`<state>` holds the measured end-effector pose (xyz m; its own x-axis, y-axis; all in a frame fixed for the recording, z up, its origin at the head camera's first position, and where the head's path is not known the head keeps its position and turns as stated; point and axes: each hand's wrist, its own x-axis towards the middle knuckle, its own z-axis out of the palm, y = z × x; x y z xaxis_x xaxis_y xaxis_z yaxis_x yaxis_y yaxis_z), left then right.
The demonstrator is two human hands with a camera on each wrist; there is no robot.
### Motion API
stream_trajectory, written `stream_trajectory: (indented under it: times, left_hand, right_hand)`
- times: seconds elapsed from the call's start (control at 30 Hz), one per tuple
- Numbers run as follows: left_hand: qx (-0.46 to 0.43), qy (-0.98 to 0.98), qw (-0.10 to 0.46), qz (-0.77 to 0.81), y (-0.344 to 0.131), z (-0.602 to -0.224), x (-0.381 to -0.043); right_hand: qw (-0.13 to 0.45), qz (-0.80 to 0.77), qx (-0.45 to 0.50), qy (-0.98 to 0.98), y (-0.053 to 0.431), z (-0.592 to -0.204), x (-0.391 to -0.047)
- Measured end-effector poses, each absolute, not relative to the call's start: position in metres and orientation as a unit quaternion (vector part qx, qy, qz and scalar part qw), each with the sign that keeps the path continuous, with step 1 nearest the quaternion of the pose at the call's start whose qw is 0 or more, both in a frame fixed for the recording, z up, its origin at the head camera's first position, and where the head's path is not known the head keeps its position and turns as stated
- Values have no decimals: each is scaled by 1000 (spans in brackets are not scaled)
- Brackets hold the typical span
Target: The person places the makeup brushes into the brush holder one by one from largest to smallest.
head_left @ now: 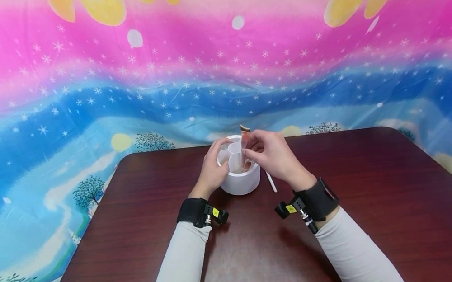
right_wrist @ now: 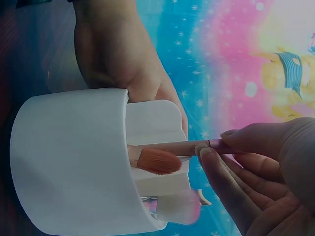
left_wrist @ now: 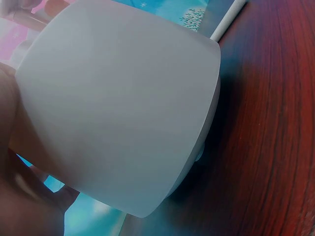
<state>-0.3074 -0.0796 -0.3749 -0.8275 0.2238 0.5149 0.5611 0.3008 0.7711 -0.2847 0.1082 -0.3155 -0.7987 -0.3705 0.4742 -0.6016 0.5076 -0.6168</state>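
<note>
A round white brush holder (head_left: pixel 240 182) with inner compartments stands near the table's far edge. My left hand (head_left: pixel 214 167) grips its left side, thumb at the near rim and fingers toward the far rim. Between thumb and fingertips, my right hand (head_left: pixel 272 152) pinches the slim pinkish handle of a makeup brush (right_wrist: pixel 172 148) that reaches down into the holder. In the right wrist view, a brown-bristled brush (right_wrist: pixel 160 162) and a brush with white and pink bristles (right_wrist: pixel 179 206) poke out of the holder. The lower end of the pinched brush is hidden inside.
A thin white stick (head_left: pixel 272 182) lies on the dark red wooden table (head_left: pixel 257 256), just right of the holder. Behind the table hangs a colourful printed cloth (head_left: pixel 219 69). Each wrist wears a black strap with a small camera.
</note>
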Motion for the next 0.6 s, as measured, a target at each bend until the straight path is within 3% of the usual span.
stream_trajectory:
  times: [0.27, 0.6]
  left_hand:
    - [-258, -788, 169, -532, -80, -375, -308]
    - [-242, -797, 171, -527, -82, -403, -335]
  right_hand:
    - [146, 404, 287, -856, 108, -316, -285]
    - [176, 403, 283, -852, 118, -309, -290]
